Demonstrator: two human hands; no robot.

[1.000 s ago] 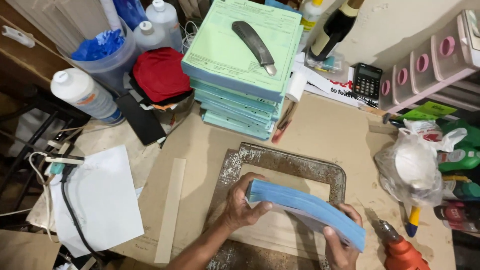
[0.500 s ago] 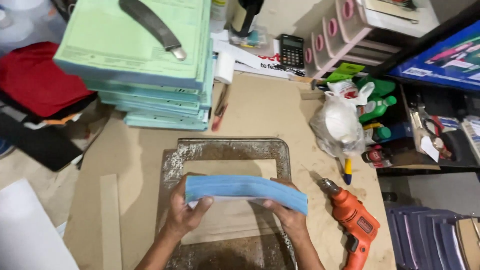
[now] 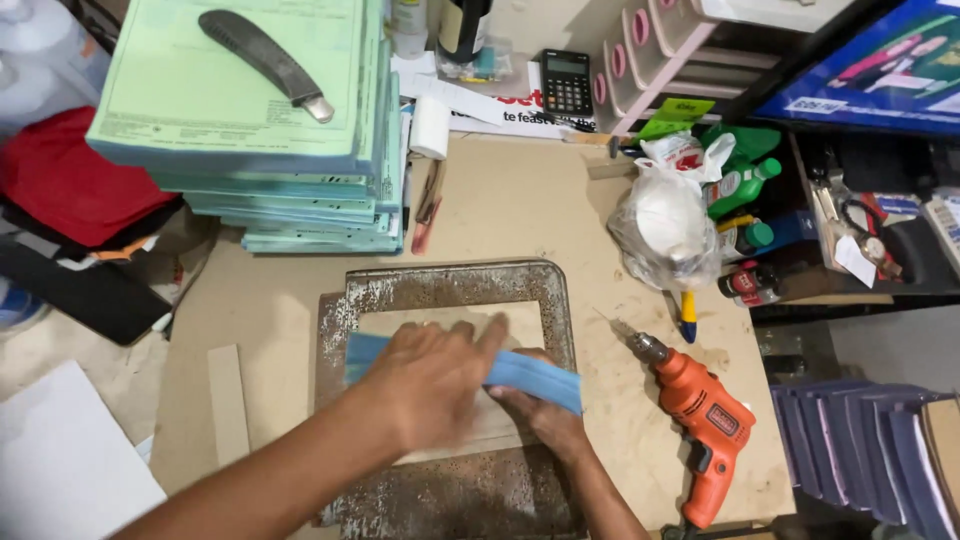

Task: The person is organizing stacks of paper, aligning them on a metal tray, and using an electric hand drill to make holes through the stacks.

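Blue paper, a thin flat stack of sheets (image 3: 530, 372), lies under both my hands on the pale board inside the rusty, speckled metal tray (image 3: 555, 300) near the front edge of the brown hardboard worktop (image 3: 500, 200). My left hand (image 3: 425, 385) is spread almost flat, fingers stretched out and pressing down on the middle of the stack — it closes on nothing. My right hand (image 3: 545, 420) sits at the stack's near right end, fingers curled under or against its edge; how firmly it grips I cannot tell, since the paper covers the fingertips.

I judge the stack to be light and limp: it bows along its length, so it would sag if lifted by one end. The sheets probably slide over each other, so the better hold is at both short ends together, thumbs on top, squeezing the edges square.

Just right of the tray lies an orange and black electric drill (image 3: 700, 410), bit pointing away from me. Left of the tray rests a narrow strip of pale wood (image 3: 228, 400). Farther back on the right stands a knotted clear plastic bag with something white inside (image 3: 660, 225). At the far left corner rises a tall pile of green paper pads (image 3: 250, 120), with a grey utility knife (image 3: 265, 62) on top — and beyond it, by the back edge, a small black calculator (image 3: 567, 82).
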